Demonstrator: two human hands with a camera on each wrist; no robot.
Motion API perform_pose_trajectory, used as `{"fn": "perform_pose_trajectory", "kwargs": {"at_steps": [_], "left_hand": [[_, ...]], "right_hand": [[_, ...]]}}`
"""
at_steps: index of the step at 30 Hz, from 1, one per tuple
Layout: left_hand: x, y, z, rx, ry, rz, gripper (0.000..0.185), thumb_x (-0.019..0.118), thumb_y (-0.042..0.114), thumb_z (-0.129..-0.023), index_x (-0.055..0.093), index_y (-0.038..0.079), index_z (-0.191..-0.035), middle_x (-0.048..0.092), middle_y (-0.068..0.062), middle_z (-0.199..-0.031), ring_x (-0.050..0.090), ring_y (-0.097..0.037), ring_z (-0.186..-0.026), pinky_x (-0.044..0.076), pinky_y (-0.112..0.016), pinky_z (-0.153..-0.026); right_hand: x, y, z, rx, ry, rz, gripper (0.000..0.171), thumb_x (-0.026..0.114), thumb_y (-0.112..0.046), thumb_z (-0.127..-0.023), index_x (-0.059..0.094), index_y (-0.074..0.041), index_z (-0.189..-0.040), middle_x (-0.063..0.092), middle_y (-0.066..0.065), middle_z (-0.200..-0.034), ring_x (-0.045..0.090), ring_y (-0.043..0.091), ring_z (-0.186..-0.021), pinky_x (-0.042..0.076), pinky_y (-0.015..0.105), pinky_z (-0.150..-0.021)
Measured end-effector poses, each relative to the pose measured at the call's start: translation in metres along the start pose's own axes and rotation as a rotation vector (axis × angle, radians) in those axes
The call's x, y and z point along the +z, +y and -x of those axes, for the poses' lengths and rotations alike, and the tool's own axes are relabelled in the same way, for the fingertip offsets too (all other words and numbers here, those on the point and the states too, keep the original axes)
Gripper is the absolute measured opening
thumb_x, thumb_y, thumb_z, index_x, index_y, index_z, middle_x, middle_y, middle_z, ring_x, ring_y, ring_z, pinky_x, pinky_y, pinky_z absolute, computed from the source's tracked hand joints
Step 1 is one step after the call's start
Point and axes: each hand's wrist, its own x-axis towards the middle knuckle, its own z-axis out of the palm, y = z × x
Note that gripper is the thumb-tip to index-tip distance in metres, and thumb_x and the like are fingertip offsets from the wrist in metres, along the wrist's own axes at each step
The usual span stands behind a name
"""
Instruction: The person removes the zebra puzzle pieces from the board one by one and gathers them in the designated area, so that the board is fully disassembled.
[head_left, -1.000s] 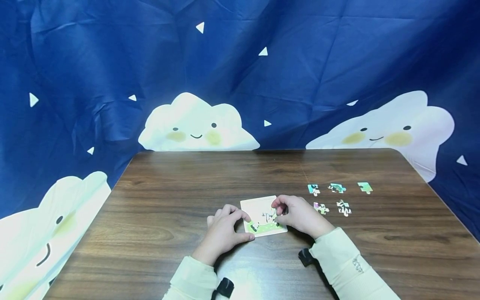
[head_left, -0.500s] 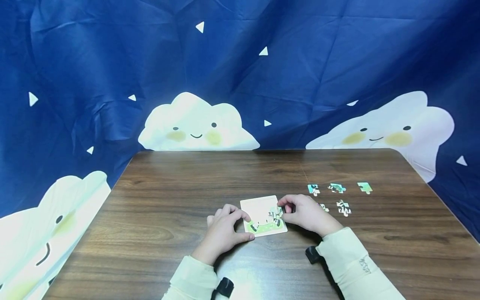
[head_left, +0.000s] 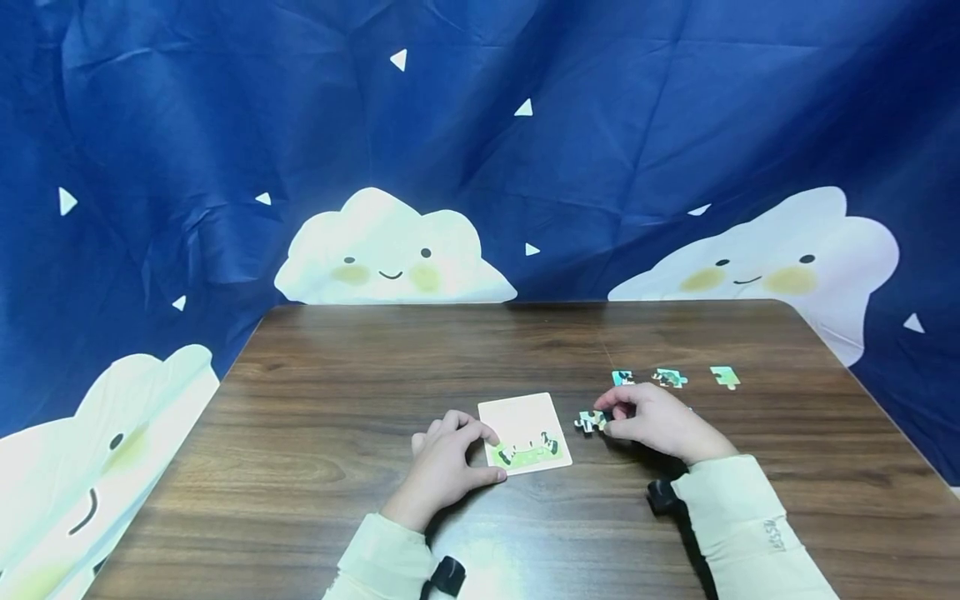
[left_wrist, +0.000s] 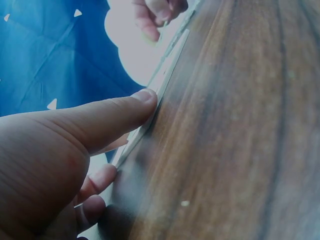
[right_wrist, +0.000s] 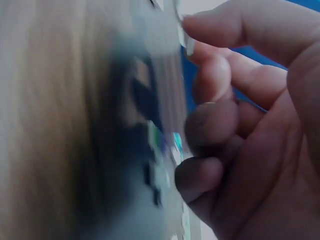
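A small square puzzle board (head_left: pixel 517 410) lies on the table, with a pale blank upper area and a printed green strip with black-and-white feet along its lower part. My left hand (head_left: pixel 442 468) holds it at the lower left corner, thumb at the near edge and index finger on the left side. In the left wrist view the thumb presses on the board's thin edge (left_wrist: pixel 172 57). To the right of the board, my right hand (head_left: pixel 663 423) pinches a black-and-white jigsaw piece (head_left: pixel 588 422) between thumb and index finger. The right wrist view shows only the edge of that piece (right_wrist: pixel 190 45).
Beyond the right hand lie a blue jigsaw piece (head_left: pixel 622 377), a teal one (head_left: pixel 670 378) and a green one (head_left: pixel 725 377). More loose pieces (right_wrist: pixel 156 172) show blurred in the right wrist view, mostly hidden by the hand from above. A blue cloud-print cloth (head_left: pixel 570 167) hangs behind the wooden table (head_left: pixel 337 375).
My right hand has moved right, carrying the jigsaw piece off the board to the table beside it. The left hand keeps its place on the board.
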Motion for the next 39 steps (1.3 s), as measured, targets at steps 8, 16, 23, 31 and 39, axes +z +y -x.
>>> {"fn": "perform_pose_trajectory", "kwargs": {"at_steps": [8, 16, 23, 31, 39], "left_hand": [[0.002, -0.002, 0.000, 0.000, -0.002, -0.005, 0.035, 0.086, 0.048, -0.072, 0.068, 0.034, -0.098, 0.053, 0.004, -0.114, 0.049, -0.020, -0.101, 0.029, -0.045, -0.080], [0.001, -0.002, 0.000, -0.001, -0.001, -0.004, 0.035, 0.085, 0.048, -0.072, 0.068, 0.034, -0.099, 0.053, 0.004, -0.114, 0.049, -0.020, -0.100, 0.029, -0.045, -0.079], [0.001, -0.002, 0.000, 0.008, 0.001, -0.001, 0.035, 0.085, 0.048, -0.072, 0.068, 0.034, -0.099, 0.053, 0.003, -0.114, 0.049, -0.021, -0.100, 0.029, -0.045, -0.080], [0.002, -0.002, 0.002, 0.016, 0.004, -0.001, 0.035, 0.085, 0.047, -0.073, 0.069, 0.032, -0.101, 0.054, 0.003, -0.114, 0.049, -0.021, -0.100, 0.029, -0.045, -0.079], [0.001, -0.001, 0.001, 0.019, 0.005, -0.001, 0.035, 0.084, 0.046, -0.074, 0.070, 0.032, -0.102, 0.054, 0.002, -0.115, 0.049, -0.021, -0.101, 0.029, -0.046, -0.080]], "right_hand": [[-0.025, 0.015, 0.016, 0.022, 0.007, -0.001, 0.021, 0.071, -0.010, -0.081, 0.072, -0.011, -0.102, 0.053, -0.005, -0.078, 0.049, 0.008, -0.076, 0.039, 0.025, -0.069], [-0.043, 0.026, 0.028, 0.106, 0.021, -0.025, 0.024, 0.073, -0.014, -0.083, 0.071, -0.011, -0.107, 0.053, -0.003, -0.079, 0.049, 0.009, -0.074, 0.038, 0.025, -0.068], [-0.057, 0.040, 0.040, 0.135, 0.045, -0.041, 0.025, 0.071, -0.011, -0.084, 0.070, -0.007, -0.109, 0.053, -0.001, -0.078, 0.050, 0.008, -0.071, 0.039, 0.025, -0.064], [-0.066, 0.054, 0.053, 0.153, 0.063, -0.001, 0.029, 0.072, -0.015, -0.086, 0.070, -0.005, -0.113, 0.053, -0.001, -0.080, 0.047, 0.008, -0.072, 0.037, 0.026, -0.063], [-0.076, 0.071, 0.065, 0.198, 0.072, 0.061, 0.033, 0.072, -0.018, -0.089, 0.068, -0.001, -0.117, 0.055, -0.001, -0.082, 0.049, 0.006, -0.071, 0.038, 0.026, -0.065]]}}
